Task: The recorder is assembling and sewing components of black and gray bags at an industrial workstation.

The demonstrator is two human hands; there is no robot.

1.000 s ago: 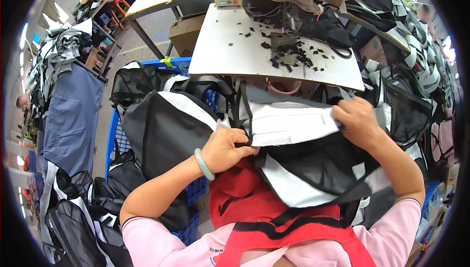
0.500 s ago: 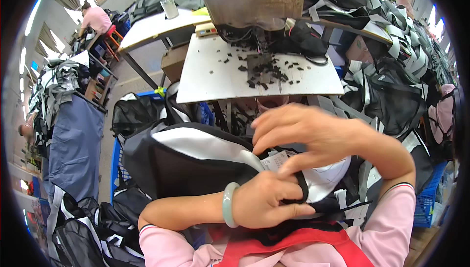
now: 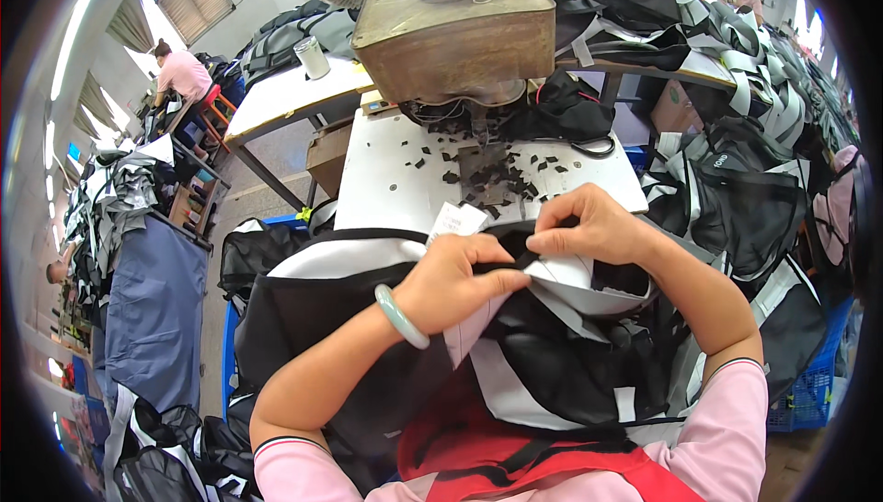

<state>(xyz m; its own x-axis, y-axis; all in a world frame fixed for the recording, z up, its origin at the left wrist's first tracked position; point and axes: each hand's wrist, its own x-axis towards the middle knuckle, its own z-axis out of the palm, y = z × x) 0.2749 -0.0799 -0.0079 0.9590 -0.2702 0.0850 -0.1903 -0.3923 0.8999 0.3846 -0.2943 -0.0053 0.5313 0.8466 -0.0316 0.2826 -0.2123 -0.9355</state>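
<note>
A half-sewn bag (image 3: pixel 322 309) of black, grey and white fabric spreads over my lap and against the front edge of the white work table. My left hand (image 3: pixel 460 281), with a pale green bangle on its wrist, is closed on the bag's black-bound edge, thumb pressed against the fingers. Just beyond it a white label (image 3: pixel 457 219) sticks up from the fabric. Close by on the right, my right hand (image 3: pixel 589 229) pinches the same black edge between thumb and fingertips. White lining and a grey flap show below that hand.
Black scraps (image 3: pixel 497 175) litter the white table (image 3: pixel 372 180) beneath a boxy metal machine (image 3: pixel 455 37). Piles of bag pieces (image 3: pixel 736 189) lie at the right. Blue crates (image 3: pixel 809 373) stand on both sides. A person (image 3: pixel 184 74) sits at the far left.
Both hands have moved away from me toward the table, carrying the bag's edge. The right hand has gone from spread, blurred fingers to a pinch. The label now stands up beyond my left hand.
</note>
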